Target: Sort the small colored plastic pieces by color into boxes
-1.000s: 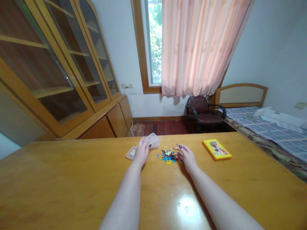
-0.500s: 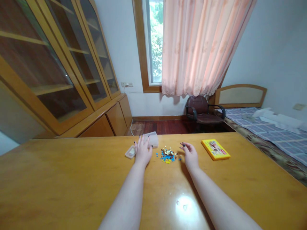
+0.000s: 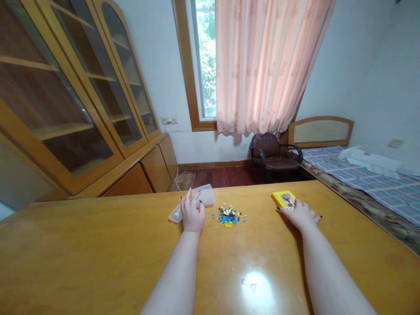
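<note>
Wooden table [image 3: 98, 245] lies glossy under our forearms. Our right hand [image 3: 303, 214] rests flat, fingers spread wide, on the near end of the yellow box [image 3: 282, 197], gripping nothing. We judge the step as laying hold of that box; lifting it would call for fingers curled round its edges. Our left hand [image 3: 192, 214], also spread and holding nothing, touches the clear container [image 3: 206, 195] at its fingertips, with a lid [image 3: 175, 215] just to its left. Between both hands lies a scatter of small coloured pieces [image 3: 228, 215].

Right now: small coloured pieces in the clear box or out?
Out. The coloured pieces lie in a loose pile on the table, right of the clear box, not inside it.
</note>
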A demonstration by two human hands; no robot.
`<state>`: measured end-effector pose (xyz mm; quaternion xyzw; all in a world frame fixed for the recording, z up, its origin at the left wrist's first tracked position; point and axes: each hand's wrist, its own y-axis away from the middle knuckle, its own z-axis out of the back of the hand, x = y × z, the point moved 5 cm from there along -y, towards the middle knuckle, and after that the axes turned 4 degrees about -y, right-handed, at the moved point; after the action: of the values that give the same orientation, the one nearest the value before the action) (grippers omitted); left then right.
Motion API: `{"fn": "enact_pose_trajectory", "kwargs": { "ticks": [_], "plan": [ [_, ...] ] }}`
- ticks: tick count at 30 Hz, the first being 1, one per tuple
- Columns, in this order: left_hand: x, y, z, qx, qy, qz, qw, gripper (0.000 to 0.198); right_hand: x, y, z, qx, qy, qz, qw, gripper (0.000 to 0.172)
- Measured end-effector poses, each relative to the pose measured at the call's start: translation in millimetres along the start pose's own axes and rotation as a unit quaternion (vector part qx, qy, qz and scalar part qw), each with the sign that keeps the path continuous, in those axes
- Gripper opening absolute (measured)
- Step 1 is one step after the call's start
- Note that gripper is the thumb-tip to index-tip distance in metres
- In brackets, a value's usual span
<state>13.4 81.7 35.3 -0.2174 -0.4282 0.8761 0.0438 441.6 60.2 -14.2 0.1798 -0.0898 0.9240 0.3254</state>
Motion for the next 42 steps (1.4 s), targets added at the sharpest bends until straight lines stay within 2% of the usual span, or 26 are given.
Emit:
{"fn": "enact_pose_trajectory", "kwargs": {
  "ticks": [3,6,8,10,13,15,17,20,22,25,27,29,33,36,39,42],
  "plan": [
    [-1,1,0.4,-0.007,0.004,-0.003,1.0,0.034,13,5,-3,0.0,0.026,0.022,0.999,0.087],
    [-2,1,-0.2,-0.008,0.019,-0.012,1.0,0.033,29,13,-1,-0.025,-0.001,0.03,0.999,0.077],
    [-3,1,-0.5,-0.008,0.037,-0.021,0.999,0.033,47,23,0,-0.038,-0.064,0.097,0.993,0.073],
    [-7,1,-0.8,0.001,0.069,-0.034,0.997,0.033,70,40,0,-0.031,-0.159,0.198,0.967,0.069],
    [-18,4,-5.0,0.067,0.158,-0.06,0.983,0.037,103,73,-7,0.049,-0.312,0.302,0.899,0.066],
    [-28,8,-11.1,0.143,0.236,-0.069,0.959,0.047,123,97,-12,0.124,-0.372,0.376,0.84,0.067],
    [-38,13,-18.5,0.227,0.313,-0.062,0.92,0.064,134,114,-15,0.18,-0.392,0.421,0.798,0.069],
    [-47,22,-27.9,0.316,0.408,-0.02,0.856,0.084,139,124,-17,0.234,-0.41,0.449,0.759,0.07],
    [-51,25,-31.8,0.344,0.476,0.021,0.809,0.091,139,125,-16,0.252,-0.401,0.46,0.751,0.071],
    [-56,30,-35.5,0.374,0.558,0.083,0.736,0.103,136,123,-14,0.265,-0.357,0.46,0.769,0.071],
    [-59,32,-37.1,0.396,0.572,0.11,0.71,0.109,135,123,-11,0.28,-0.357,0.446,0.772,0.07],
    [-60,34,-38.0,0.403,0.575,0.126,0.7,0.113,135,122,-9,0.307,-0.393,0.42,0.758,0.066],
    [-56,35,-41.5,0.39,0.579,0.145,0.701,0.112,132,119,-11,0.362,-0.484,0.328,0.726,0.06],
    [-55,37,-45.4,0.391,0.586,0.152,0.693,0.114,127,111,-16,0.344,-0.555,0.252,0.714,0.052],
    [-55,38,-46.3,0.388,0.609,0.159,0.673,0.116,123,105,-25,0.323,-0.601,0.206,0.702,0.051],
    [-56,38,-45.0,0.389,0.626,0.164,0.656,0.116,121,99,-34,0.287,-0.607,0.179,0.719,0.046]
  ]
}}
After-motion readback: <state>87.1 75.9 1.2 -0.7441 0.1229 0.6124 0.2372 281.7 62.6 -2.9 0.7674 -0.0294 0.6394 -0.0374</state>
